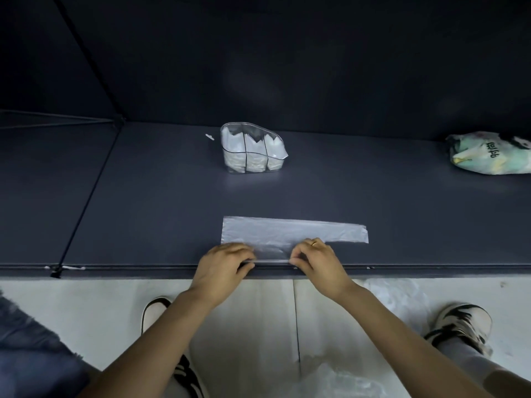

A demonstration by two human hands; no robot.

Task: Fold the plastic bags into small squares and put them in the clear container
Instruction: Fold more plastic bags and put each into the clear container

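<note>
Head view looks down on a dark counter (143, 196) whose near edge runs straight across, just above a pale tiled floor (86, 305). Both hands work right at that edge. The left hand (221, 268) curls its fingers over the near rim of a clear plastic bag (287, 229) and pinches it; the right hand (316, 261), wearing a ring (315, 244), pinches the same rim just beside it, so a short stretch of film spans the gap between them at the counter's lip.

The bag lies flat as a long, narrow strip parallel to the near edge, its left end square and its right end reaching well past the right hand. It is translucent and faintly creased (the near portion looks doubled over, though the layers are hard to count).

Bare counter lies open behind the strip as far as the clear container (253, 152), which stands toward the back edge, near the middle. Its three compartments already hold white folded bags. A small white scrap (209, 136) lies just left of it. At the back right corner a bulging printed bag (488, 156) rests well apart from everything else.

More crumpled clear plastic (330, 380) lies on the floor between the person's shoes (459, 326).
</note>
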